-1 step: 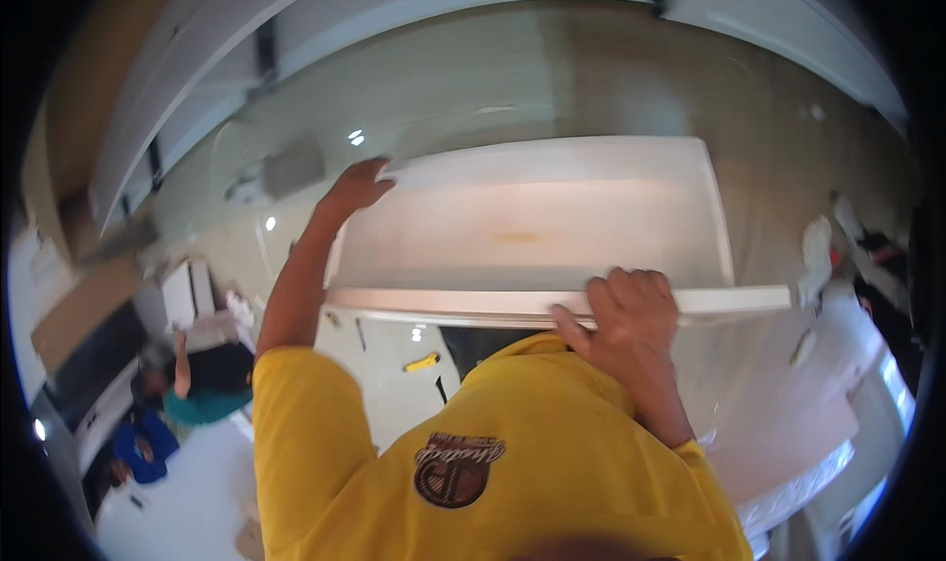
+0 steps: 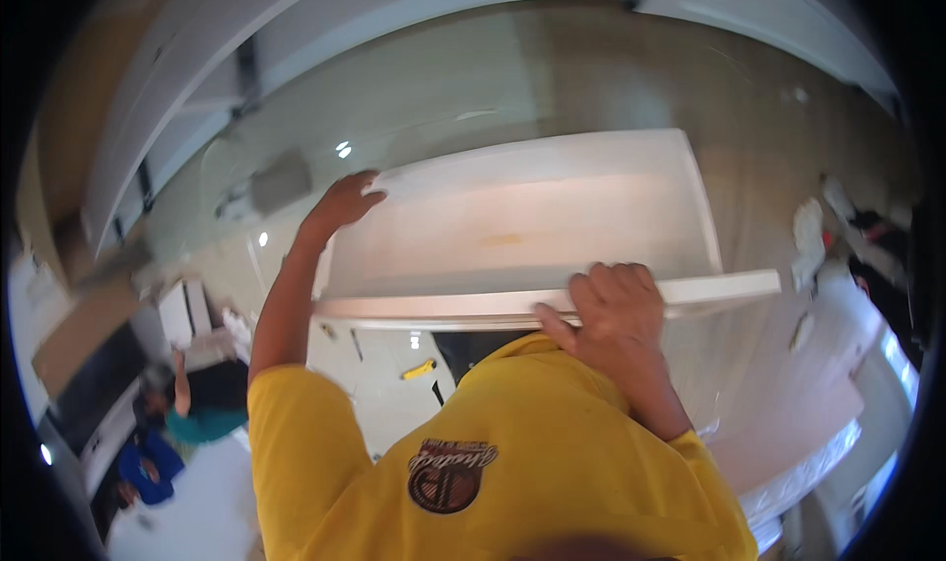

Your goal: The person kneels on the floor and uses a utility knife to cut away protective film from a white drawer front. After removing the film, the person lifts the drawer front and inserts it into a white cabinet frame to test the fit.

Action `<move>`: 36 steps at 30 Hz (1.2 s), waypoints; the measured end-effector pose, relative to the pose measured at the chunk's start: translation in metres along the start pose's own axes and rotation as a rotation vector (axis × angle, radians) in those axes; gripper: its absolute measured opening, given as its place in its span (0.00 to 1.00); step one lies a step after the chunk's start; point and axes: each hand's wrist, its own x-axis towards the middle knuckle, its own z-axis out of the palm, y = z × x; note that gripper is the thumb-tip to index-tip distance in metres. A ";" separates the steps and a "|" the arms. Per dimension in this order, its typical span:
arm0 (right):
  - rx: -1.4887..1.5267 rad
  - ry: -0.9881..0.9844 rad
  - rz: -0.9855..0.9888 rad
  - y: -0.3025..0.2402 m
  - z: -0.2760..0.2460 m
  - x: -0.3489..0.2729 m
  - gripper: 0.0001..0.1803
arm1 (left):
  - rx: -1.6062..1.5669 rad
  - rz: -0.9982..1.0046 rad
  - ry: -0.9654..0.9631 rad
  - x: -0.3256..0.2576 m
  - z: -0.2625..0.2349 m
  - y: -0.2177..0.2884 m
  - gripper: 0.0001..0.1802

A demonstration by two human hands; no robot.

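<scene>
A white drawer (image 2: 473,283) is held against my front, its hollow side facing up and its thick front panel running across near my chest. At the far left corner, my left hand (image 2: 343,204) is hooked over the rim, thumb inside and fingers outside. My right hand (image 2: 616,315) is wrapped over the top edge of the front panel (image 2: 724,287), right of its middle. The panel sticks out past the drawer's right side wall. A small yellowish mark shows on the drawer's bottom.
On the shiny floor left of my body lie a yellow utility knife (image 2: 419,369) and a thin dark tool (image 2: 439,394). White panels (image 2: 414,19) curve along the far side. Two people (image 2: 202,403) are at the left. Plastic-wrapped pale boards (image 2: 788,423) stand at the right.
The drawer and both hands sit slightly further left in the picture, and the drawer's right end is tilted a little further up. Both hands keep their hold.
</scene>
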 end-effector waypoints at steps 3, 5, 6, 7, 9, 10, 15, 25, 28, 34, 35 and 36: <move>0.044 0.059 -0.033 0.002 -0.001 -0.003 0.19 | -0.443 0.048 -0.197 -0.068 -0.029 0.062 0.36; -0.003 0.073 -0.035 0.004 -0.001 0.000 0.19 | -0.543 0.262 -0.293 -0.104 -0.035 0.105 0.36; -0.005 0.157 -0.092 0.005 -0.001 0.001 0.19 | -0.588 0.291 -0.375 -0.124 -0.032 0.124 0.36; -0.006 0.111 -0.066 0.003 -0.003 -0.002 0.17 | -0.605 0.281 -0.486 -0.143 -0.027 0.140 0.36; 0.126 0.190 -0.098 0.003 -0.006 -0.012 0.14 | -0.188 0.231 -0.189 -0.159 -0.006 0.170 0.34; 0.206 0.214 -0.089 0.007 -0.005 -0.017 0.13 | -0.039 0.126 -0.092 -0.162 -0.001 0.179 0.33; 1.474 0.007 0.933 -0.002 -0.005 -0.121 0.15 | -0.016 0.142 0.013 -0.166 0.005 0.187 0.29; 1.463 -0.721 0.688 0.002 0.036 -0.117 0.18 | 0.057 0.198 0.114 -0.174 0.014 0.178 0.31; 0.733 -0.268 0.015 -0.010 -0.040 -0.099 0.08 | 0.037 0.154 0.128 -0.181 0.020 0.181 0.32; -0.219 -0.019 -0.121 0.100 -0.083 0.106 0.11 | 0.007 0.126 0.238 -0.183 0.034 0.179 0.32; -0.497 -0.157 -0.145 0.122 -0.070 0.137 0.10 | 0.005 0.124 0.255 -0.182 0.036 0.176 0.32; -0.597 -0.234 -0.177 0.144 -0.053 0.161 0.09 | -0.018 0.131 0.274 -0.181 0.038 0.174 0.31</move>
